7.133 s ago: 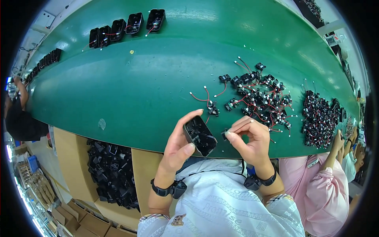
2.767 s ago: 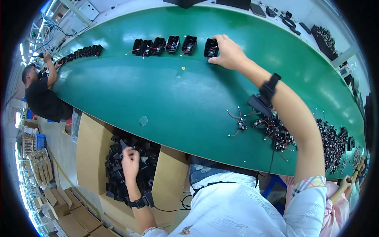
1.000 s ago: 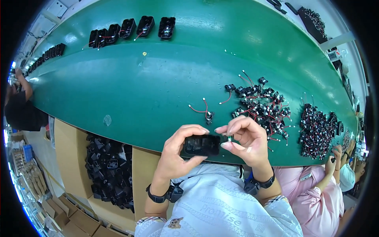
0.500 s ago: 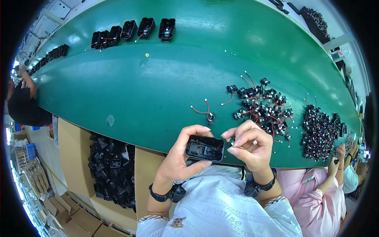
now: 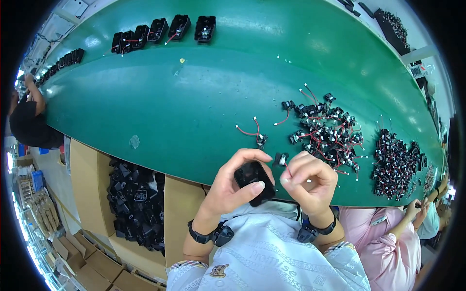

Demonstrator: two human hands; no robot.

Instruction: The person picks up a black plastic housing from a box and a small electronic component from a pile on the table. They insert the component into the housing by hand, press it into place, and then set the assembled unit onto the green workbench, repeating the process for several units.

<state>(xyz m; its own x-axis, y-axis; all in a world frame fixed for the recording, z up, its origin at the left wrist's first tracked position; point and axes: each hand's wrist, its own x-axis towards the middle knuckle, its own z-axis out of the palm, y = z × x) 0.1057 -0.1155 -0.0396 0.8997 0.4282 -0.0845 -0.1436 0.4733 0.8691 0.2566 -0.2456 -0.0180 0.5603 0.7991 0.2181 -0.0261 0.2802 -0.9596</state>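
Note:
My left hand [image 5: 225, 186] grips a black plastic housing [image 5: 248, 171], its thumb lying across the tray-like part, which is tilted. Close beside it, my right hand [image 5: 313, 184] has thumb and fingers pinched on the red wire of a small black wired part [image 5: 280, 159]. That part hangs between the two hands, apart from the housing. Just beyond my hands, one loose wired part [image 5: 262, 140] lies on the green table. A heap of similar black parts with red wires and white plugs [image 5: 324, 136] spreads beyond my right hand.
Several black housings [image 5: 205, 30] stand in a row on the table's [image 5: 208, 92] far side. A denser heap of parts [image 5: 394, 167] lies at right. An open cardboard box [image 5: 90, 189] below the left edge holds black housings. Co-workers sit at right and far left.
The housing has turned in my left hand, its long side now more upright. My right hand now lets the small black part show at its fingertips, on its red wire.

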